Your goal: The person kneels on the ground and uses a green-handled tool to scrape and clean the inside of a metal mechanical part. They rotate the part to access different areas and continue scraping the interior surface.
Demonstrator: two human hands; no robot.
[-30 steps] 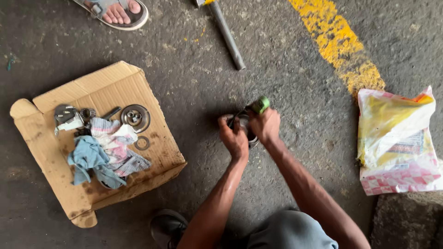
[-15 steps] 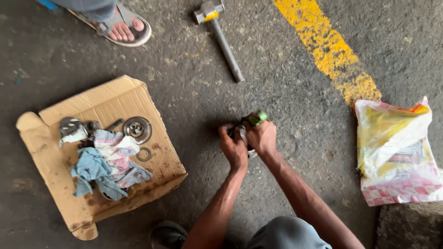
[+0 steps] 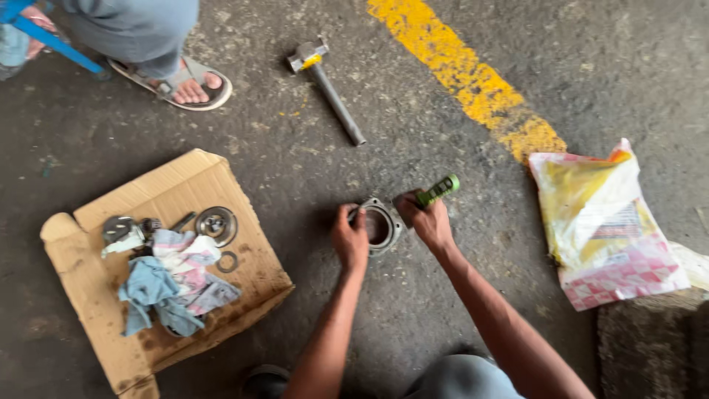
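The metal ring part (image 3: 380,225) lies on the floor (image 3: 458,310), the left hand (image 3: 350,238) gripping its edge, the right hand (image 3: 427,218) closed around a green-handled tool (image 3: 437,190).

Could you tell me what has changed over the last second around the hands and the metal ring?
The hands have parted slightly: the metal ring now shows between them. The left hand still holds its edge; the right hand still grips the green-handled tool. The hammer and cardboard haven't moved.

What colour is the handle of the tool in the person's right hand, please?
Green, with a dark band; the tool handle sticks out of the right hand in the head view.
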